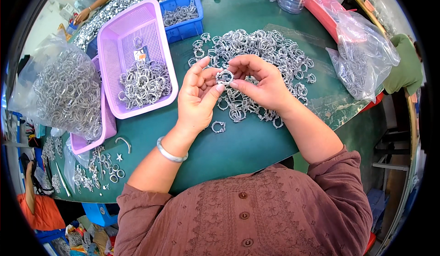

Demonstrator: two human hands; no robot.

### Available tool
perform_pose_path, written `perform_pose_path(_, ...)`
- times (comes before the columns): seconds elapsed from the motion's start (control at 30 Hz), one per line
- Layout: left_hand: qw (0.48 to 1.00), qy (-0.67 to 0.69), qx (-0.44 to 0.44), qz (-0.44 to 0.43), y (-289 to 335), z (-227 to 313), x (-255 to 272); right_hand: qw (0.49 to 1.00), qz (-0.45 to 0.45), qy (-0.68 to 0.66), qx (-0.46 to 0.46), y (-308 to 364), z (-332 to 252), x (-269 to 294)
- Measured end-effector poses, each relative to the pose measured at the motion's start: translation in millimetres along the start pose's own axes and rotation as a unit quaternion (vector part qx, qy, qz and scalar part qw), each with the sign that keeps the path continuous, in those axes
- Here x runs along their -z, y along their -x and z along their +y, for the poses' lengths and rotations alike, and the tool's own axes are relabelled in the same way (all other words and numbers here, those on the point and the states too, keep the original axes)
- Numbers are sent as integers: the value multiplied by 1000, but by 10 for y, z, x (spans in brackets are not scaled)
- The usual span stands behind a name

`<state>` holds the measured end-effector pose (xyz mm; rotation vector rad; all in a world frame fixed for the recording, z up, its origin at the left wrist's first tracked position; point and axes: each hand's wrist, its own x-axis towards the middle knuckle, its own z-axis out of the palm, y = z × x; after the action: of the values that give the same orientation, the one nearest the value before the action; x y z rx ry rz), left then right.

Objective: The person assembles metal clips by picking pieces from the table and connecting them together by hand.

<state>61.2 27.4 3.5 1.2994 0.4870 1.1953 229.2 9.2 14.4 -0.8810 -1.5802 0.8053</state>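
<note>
A small silvery metal ring (225, 76) is held up over the table, pinched between the fingertips of both hands. My left hand (195, 97), with a pale bangle on its wrist, grips the ring's left side between thumb and fingers. From the other side my right hand (263, 84) grips it, thumb low and fingers curled above. Just beyond and partly behind my hands spreads a pile of similar metal rings (279, 49). One loose ring (218, 127) lies apart on the green table, nearer to me.
A pink-purple basket (170, 68) with rings stands left, beside a blue bin (185, 32). Further left a clear bag of rings (66, 88) rests on another basket (109, 125). Small metal pieces (94, 164) lie front left. Another bag (366, 68) sits right. Co-workers sit around.
</note>
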Motion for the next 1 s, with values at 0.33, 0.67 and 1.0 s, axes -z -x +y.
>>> perform_pose_path(0.33,997,-77,-19,0,12,4,34,1000,4,-19,12,1,-5,-13)
perform_pose_path(0.67,996,-84,-21,-12,-8,-18,72,1000,5,-8,18,0,-8,-13)
perform_pose_path(1.0,978,143,143,-43,-40,36,88,1000,2,-14,19,11,-63,-6)
